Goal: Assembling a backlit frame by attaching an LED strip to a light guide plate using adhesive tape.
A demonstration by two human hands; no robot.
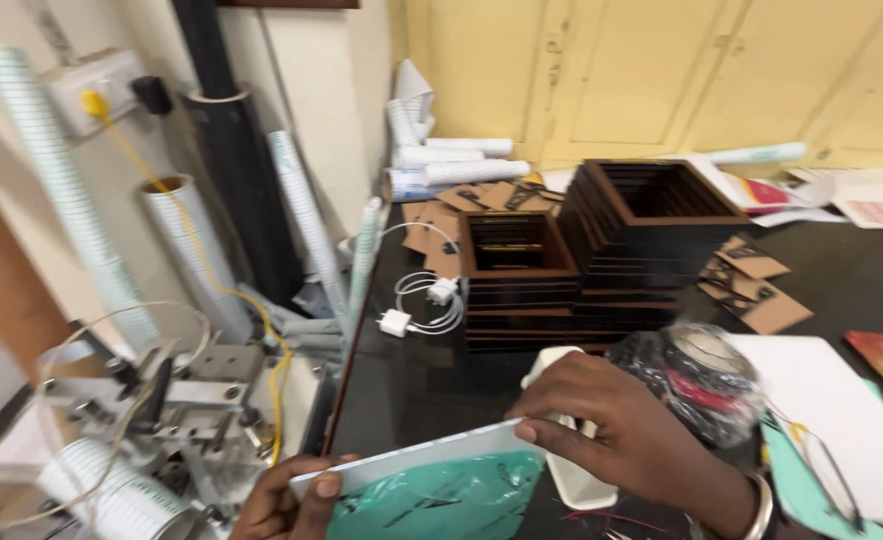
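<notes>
My left hand (287, 500) grips the near left corner of a flat white board (417, 455) that is covered on its top with crumpled green film (442, 498). My right hand (627, 430) pinches the board's far edge from above, fingers curled over it. The board is tilted up over the front edge of a black table (402, 385). A white plastic piece (572, 480) lies under my right hand. A metal bangle (760, 508) is on my right wrist.
Two stacks of dark wooden frames (602, 250) stand mid-table, a white charger and cable (417, 305) beside them. A wrapped roll of tape (697, 375) and a white sheet (842, 420) lie right. Paper rolls (177, 245) and a metal machine (162, 400) stand left.
</notes>
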